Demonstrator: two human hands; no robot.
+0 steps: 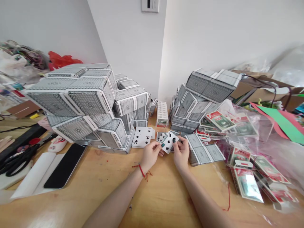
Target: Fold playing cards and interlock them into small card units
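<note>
Between my two hands a playing card (169, 145), a five of spades, is held face up at a tilt, with more cards partly behind it. My left hand (152, 154) pinches its left edge between thumb and fingers. On the card's right side my right hand (180, 153) grips it, thumb on the face. Just left of them a pile of face-up cards (140, 137) lies on the table, a four of spades on top. Close to my right hand sits a block of grey-backed cards (204, 152).
Tall stacked structures of grey-backed cards rise at left (87, 101) and right (201, 90). A row of card boxes (162, 114) stands between them. Red and green card boxes (247, 183) lie in plastic at right. A phone (65, 166), notebook (39, 174) and scissors (22, 156) are left.
</note>
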